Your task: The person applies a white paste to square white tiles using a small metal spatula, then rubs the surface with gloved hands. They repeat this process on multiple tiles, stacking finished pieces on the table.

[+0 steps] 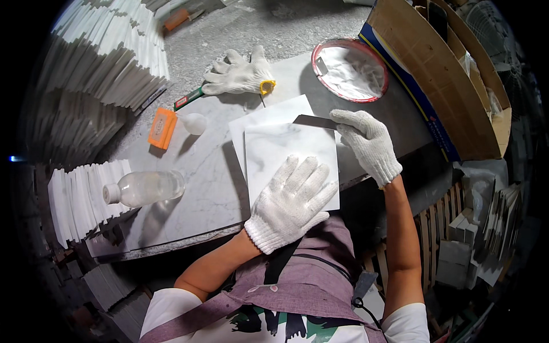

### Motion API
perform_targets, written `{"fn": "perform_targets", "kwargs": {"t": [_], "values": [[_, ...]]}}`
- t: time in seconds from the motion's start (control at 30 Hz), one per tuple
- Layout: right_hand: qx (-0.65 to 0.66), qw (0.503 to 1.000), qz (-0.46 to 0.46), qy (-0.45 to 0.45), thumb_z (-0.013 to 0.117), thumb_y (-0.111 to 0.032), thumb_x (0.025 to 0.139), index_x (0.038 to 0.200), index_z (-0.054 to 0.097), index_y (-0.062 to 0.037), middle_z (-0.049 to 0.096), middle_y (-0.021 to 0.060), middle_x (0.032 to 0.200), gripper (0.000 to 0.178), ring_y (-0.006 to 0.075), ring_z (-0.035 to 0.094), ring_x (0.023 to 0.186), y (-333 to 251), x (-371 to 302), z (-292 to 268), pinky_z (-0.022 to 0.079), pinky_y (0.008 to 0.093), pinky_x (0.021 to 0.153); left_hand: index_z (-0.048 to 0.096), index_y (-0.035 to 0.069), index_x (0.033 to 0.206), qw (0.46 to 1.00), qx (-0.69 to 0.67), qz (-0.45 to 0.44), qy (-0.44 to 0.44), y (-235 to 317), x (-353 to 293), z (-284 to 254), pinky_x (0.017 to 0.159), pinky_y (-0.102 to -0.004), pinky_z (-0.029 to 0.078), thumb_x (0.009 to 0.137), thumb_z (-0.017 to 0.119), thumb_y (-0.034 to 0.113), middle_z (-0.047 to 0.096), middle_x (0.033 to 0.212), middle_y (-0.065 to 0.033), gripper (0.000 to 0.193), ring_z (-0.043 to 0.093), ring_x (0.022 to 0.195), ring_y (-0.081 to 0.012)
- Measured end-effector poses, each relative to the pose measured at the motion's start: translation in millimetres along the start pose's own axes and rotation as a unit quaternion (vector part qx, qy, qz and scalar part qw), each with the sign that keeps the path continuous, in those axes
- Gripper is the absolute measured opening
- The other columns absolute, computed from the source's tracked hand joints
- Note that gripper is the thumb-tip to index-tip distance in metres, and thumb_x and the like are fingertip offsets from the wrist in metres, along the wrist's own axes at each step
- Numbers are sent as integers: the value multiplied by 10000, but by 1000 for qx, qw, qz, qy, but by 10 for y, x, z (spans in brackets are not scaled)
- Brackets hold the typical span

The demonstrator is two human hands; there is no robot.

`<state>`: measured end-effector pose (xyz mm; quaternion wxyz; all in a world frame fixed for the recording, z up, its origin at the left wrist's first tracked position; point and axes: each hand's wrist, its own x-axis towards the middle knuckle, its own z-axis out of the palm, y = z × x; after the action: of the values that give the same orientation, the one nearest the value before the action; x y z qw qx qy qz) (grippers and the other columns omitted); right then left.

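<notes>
My left hand (291, 203), in a white knit glove, lies flat with fingers spread on the near part of a white marble tile (283, 146). That tile rests on a second white tile (269, 117) that shows behind and to its left. My right hand (369, 146), also gloved, grips a flat metal scraper blade (314, 121) whose edge lies across the top tile's far edge.
Both tiles lie on a grey marble slab (200, 183). On it are a clear plastic bottle (143, 187), an orange block (162, 128), a spare glove (240, 74), a green-handled tool (189, 98) and a red-rimmed dish of white paste (350, 70). Tile stacks (108, 51) stand left, a cardboard box (440, 74) right.
</notes>
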<state>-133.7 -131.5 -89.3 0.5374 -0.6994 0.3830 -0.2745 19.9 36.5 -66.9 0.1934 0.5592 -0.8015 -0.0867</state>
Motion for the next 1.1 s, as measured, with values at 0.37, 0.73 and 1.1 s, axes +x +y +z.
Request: {"fn": "perform_targets", "kwargs": {"t": [0.37,0.73,1.1], "values": [[-141,985,-86,49,677,-50,870,1099,730,-92,652,85,849,239,228,643,768,0,-27,95,507,309,716,650,104,1213,1000,-7,-6,9,7,-5,47,1127,-557,315,756,721,393,551,1323,-148,546,470,1300,-372],[-187,967,-145,91,679,-55,853,1102,730,-106,648,89,845,259,242,637,743,21,-65,143,507,319,679,651,105,1216,1000,-14,-4,12,-2,-22,44,1127,-557,315,753,724,379,548,1330,-147,543,470,1302,-372],[-153,977,-122,84,649,-45,865,1109,726,-87,710,123,974,259,265,692,867,21,-259,180,535,315,763,648,103,1226,1000,-1,-5,15,14,-15,43,1131,-555,312,771,713,374,549,1332,-148,534,469,1303,-376]]}}
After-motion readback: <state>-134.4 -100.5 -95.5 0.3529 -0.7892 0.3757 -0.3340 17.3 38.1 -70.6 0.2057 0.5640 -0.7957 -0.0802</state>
